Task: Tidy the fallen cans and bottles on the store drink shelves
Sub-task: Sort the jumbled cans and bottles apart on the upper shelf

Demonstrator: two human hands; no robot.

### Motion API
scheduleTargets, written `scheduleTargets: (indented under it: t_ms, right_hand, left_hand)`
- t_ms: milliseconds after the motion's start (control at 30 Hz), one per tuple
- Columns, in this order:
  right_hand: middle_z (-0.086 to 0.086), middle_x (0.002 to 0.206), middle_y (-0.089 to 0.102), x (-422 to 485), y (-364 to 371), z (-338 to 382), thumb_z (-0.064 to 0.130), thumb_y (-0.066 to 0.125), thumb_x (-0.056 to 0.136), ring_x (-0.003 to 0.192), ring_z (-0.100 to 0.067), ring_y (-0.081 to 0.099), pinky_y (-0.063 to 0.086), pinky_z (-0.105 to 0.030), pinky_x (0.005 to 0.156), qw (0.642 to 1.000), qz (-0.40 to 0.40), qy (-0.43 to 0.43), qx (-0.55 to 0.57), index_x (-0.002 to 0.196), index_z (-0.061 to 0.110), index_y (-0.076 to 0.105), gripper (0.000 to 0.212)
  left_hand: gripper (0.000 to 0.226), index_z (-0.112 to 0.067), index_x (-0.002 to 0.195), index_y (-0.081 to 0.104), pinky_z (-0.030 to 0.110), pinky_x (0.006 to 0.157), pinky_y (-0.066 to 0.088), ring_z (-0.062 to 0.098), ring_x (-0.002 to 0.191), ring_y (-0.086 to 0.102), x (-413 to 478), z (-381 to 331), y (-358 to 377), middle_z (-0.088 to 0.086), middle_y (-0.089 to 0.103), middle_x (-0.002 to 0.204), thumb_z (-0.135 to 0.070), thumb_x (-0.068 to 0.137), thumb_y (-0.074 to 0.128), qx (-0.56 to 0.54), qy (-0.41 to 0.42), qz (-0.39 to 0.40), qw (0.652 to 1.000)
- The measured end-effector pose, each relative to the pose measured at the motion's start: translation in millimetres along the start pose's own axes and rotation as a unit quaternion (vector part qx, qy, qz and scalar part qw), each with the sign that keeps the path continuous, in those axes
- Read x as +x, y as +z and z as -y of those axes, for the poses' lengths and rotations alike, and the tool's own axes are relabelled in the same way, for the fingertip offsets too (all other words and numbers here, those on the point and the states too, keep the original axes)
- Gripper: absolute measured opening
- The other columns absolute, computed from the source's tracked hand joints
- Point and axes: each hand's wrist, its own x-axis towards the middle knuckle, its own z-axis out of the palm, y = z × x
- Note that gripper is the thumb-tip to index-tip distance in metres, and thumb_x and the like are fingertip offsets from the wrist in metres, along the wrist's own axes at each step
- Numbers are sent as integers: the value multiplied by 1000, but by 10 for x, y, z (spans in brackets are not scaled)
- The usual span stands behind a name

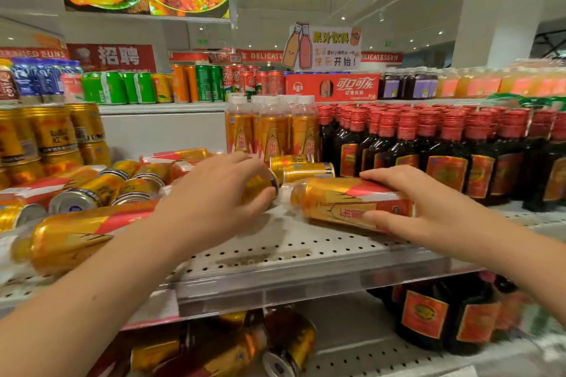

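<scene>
Gold can (259, 185) mostly hidden under left hand (214, 190); right hand (435, 208) grips fallen bottle (330, 199).

A shop: stocked drink shelves (306, 254), a red promotional sign (111, 56) and overhead aisle banners (381, 56).

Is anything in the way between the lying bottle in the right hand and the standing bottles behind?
Yes. Fallen gold cans lie just in front of the standing bottles, between them and the lying bottle the right hand grips.

Bare perforated shelf (291, 242) front-centre open; fallen cans (92, 190) crowd left, dark bottles (444, 156) wall right.
</scene>
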Motion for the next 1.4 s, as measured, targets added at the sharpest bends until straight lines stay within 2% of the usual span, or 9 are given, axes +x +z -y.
scheduleTargets:
  t_ms: [67,300,433,600,767,867,1033,1200,1400]
  right_hand:
    - [35,127,39,10,19,-45,77,49,76,118,18,40,41,-7,87,1000,9,-4,14,143,52,34,73]
    - [36,123,43,86,35,-136,78,52,78,105,20,46,45,-10,70,999,24,10,19,138,60,34,66]
    - [29,121,49,120,31,-156,82,46,76,107,9,48,45,-16,80,999,20,-8,-24,139,52,38,70]
    - [27,131,43,325,-16,-81,92,32,78,123,4,38,36,-27,98,999,-22,-15,-34,139,46,44,77]
    - [13,120,61,833,-82,40,67,36,95,110,-7,54,45,-31,91,994,-55,-56,-74,127,33,60,53]
    - [12,116,64,1134,-125,15,60,48,96,99,-7,59,50,-28,81,995,-5,-42,-86,129,33,58,45]
    - [18,112,59,1409,-10,-13,69,56,88,96,-1,59,48,-19,72,993,94,1,-66,132,38,55,54]
    - [24,109,56,1533,175,-29,76,57,81,99,0,57,49,-21,76,991,128,14,-41,131,44,54,59]
    - [15,123,58,1710,209,-56,69,64,82,110,-8,57,48,-25,90,979,195,39,-51,135,43,52,60]
  left_hand:
    - [37,-38,117,64,31,88,47,8,101,54,61,-59,44,-17,62,112,-59,92,46,4,5,10,1000]
    - [49,-41,140,46,32,96,50,5,111,50,293,-134,296,-17,55,130,-58,95,55,19,38,102,994]
    - [47,-41,138,47,33,95,53,6,111,53,403,-109,348,-15,56,132,-58,95,56,-7,35,129,991]
    - [46,-35,137,54,29,93,53,7,109,59,622,32,254,-11,62,130,-58,97,54,-39,-5,141,989]
    - [37,-29,140,54,31,95,49,13,116,57,964,282,269,-6,60,137,-40,104,53,-4,-15,163,987]
    - [43,-24,143,51,36,99,51,20,119,58,1227,437,369,0,60,138,-37,102,57,37,-24,205,978]
    - [51,-25,145,51,33,96,49,19,114,57,1500,579,632,0,59,139,-45,99,61,17,-25,259,965]
    - [57,-29,143,51,36,97,51,19,116,58,1683,700,761,-3,59,138,-45,91,71,2,-31,287,958]
    - [72,-26,148,45,37,97,54,21,113,56,1832,681,905,-1,57,137,-39,85,79,32,-22,318,947]
